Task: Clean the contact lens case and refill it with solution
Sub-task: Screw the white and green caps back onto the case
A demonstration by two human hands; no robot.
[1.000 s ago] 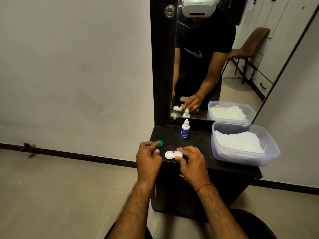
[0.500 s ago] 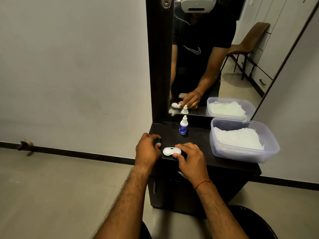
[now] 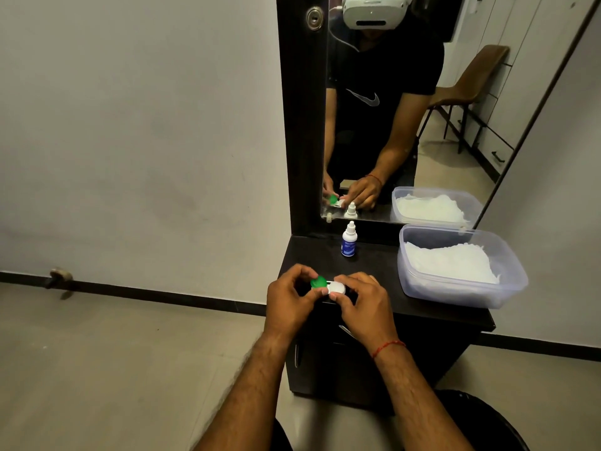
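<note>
Two hands meet above the front edge of the dark bench [image 3: 374, 265]; the left hand [image 3: 287, 304] has its grip pinched on the one green cap [image 3: 318, 282]; the right hand [image 3: 367, 307] grips the white end of the one contact lens case [image 3: 337, 288], fingers hiding much of it; whether the cap is seated cannot be told. One solution bottle [image 3: 349, 240] stands upright behind them; one clear tub [image 3: 514, 281] of white tissue [image 3: 448, 263] sits to its right.

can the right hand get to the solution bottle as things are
Probably yes: bare tabletop lies between the right hand and the upright solution bottle behind it, but that hand now pinches the lens case.
</note>
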